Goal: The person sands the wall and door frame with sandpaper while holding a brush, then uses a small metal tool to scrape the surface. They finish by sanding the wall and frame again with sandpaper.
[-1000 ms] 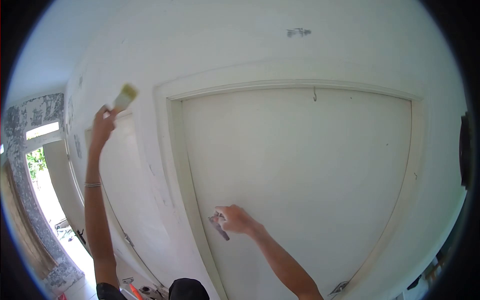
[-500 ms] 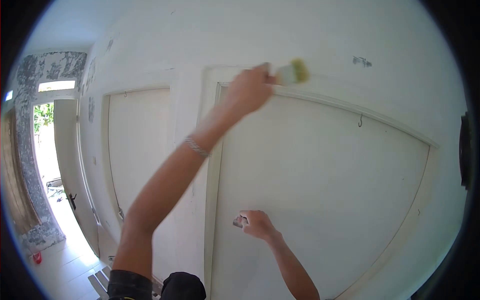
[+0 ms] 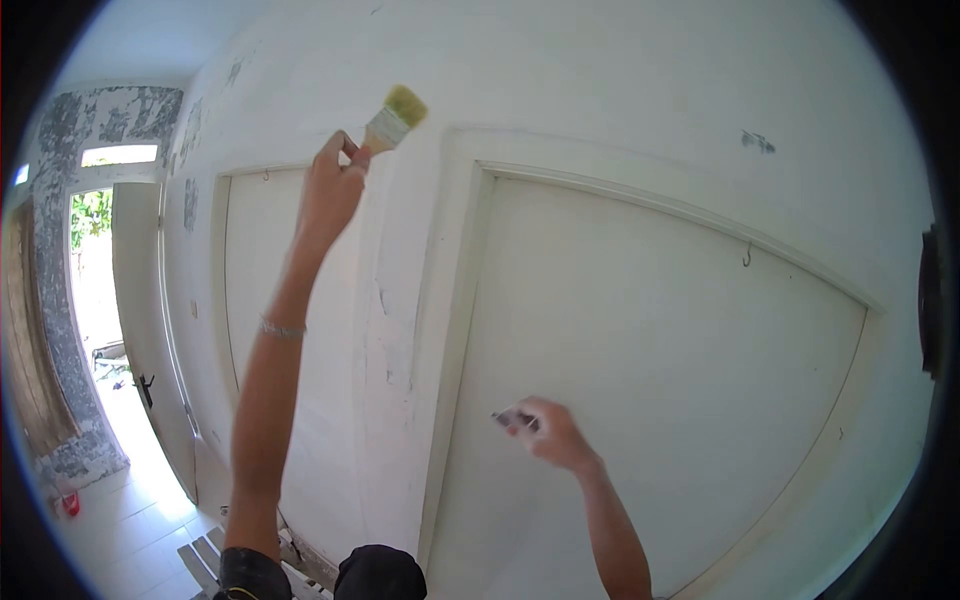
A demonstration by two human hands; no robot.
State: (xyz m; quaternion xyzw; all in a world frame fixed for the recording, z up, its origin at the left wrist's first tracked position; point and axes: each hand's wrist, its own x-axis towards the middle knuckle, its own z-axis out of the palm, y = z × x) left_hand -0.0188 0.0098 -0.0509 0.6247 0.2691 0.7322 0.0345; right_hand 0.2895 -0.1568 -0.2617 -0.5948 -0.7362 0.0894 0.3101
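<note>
My left hand (image 3: 335,185) is raised high, fingers closed round the wooden handle of a paintbrush (image 3: 393,117). The brush has a pale ferrule and yellowish-green bristles pointing up and right. It overlaps the white wall above and left of the right-hand door frame. Lower down, my right hand (image 3: 553,432) is closed on a small tool with a flat grey end (image 3: 508,418), blurred and partly hidden by the fingers. This hand is in front of the white door panel (image 3: 680,330).
A metal hook (image 3: 746,255) hangs at the door frame's top. Grey patches (image 3: 758,142) and cracks mark the wall. At left, an open door (image 3: 150,330) leads outside. A slatted white bench (image 3: 205,560) and a black cap (image 3: 380,575) are at the bottom.
My left hand has swung left with the paintbrush, away from above the door frame. My right hand has shifted slightly right and up. The view has turned a little.
</note>
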